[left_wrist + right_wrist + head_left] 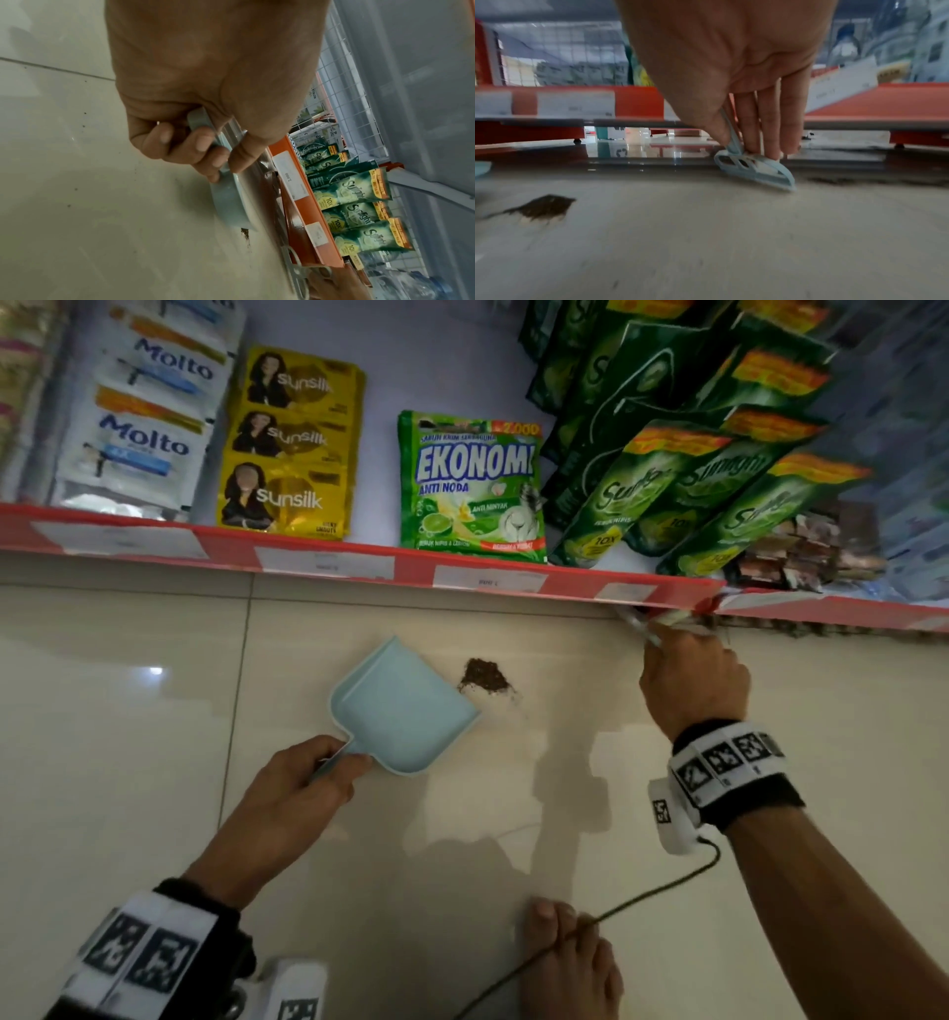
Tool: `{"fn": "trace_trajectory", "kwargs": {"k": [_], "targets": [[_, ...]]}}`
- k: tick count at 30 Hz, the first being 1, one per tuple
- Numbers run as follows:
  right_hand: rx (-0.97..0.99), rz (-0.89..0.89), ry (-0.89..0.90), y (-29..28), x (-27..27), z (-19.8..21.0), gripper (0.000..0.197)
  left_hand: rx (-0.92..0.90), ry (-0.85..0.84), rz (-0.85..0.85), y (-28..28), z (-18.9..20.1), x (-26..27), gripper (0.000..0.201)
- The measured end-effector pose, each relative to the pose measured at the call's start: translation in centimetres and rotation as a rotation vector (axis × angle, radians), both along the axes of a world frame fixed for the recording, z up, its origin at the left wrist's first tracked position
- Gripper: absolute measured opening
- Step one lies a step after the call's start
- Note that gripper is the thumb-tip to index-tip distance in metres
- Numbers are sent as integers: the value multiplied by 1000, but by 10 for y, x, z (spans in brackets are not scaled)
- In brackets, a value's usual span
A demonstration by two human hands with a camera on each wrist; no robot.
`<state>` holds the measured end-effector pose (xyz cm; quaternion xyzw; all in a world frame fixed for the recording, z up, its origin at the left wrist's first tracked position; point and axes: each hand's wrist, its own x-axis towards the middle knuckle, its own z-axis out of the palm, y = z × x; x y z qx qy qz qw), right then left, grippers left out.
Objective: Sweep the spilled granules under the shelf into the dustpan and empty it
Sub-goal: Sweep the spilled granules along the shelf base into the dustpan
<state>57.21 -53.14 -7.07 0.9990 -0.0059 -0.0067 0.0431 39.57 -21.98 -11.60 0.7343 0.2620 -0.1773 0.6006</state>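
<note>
A light blue dustpan [405, 706] lies flat on the tiled floor, its mouth toward a small brown pile of granules [482, 677]. My left hand [303, 788] grips its handle [203, 125], fingers curled round it. My right hand [693, 680] is at the shelf's lower edge, thumb and fingers holding a small light blue brush [754, 168] whose head touches the floor. More dark granules [831, 180] lie under the shelf, right of the brush. The pile [544, 207] sits left of the brush in the right wrist view.
A red-edged shelf [334, 562] runs across, low over the floor, stocked with sachets [292, 444] and green detergent packs [667, 500]. My bare foot [570, 963] and a cable [642, 896] are near the bottom. Stray specks [77, 188] dot the tiles.
</note>
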Motion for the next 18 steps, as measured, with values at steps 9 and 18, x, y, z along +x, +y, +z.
{"fn": "trace_trajectory", "kwargs": {"k": [9, 18], "targets": [[281, 432, 38, 40, -63, -1, 23, 3, 67, 73, -21, 2, -13, 32], [77, 176, 108, 25, 4, -1, 32, -32, 21, 116, -9, -1, -31, 27]]}}
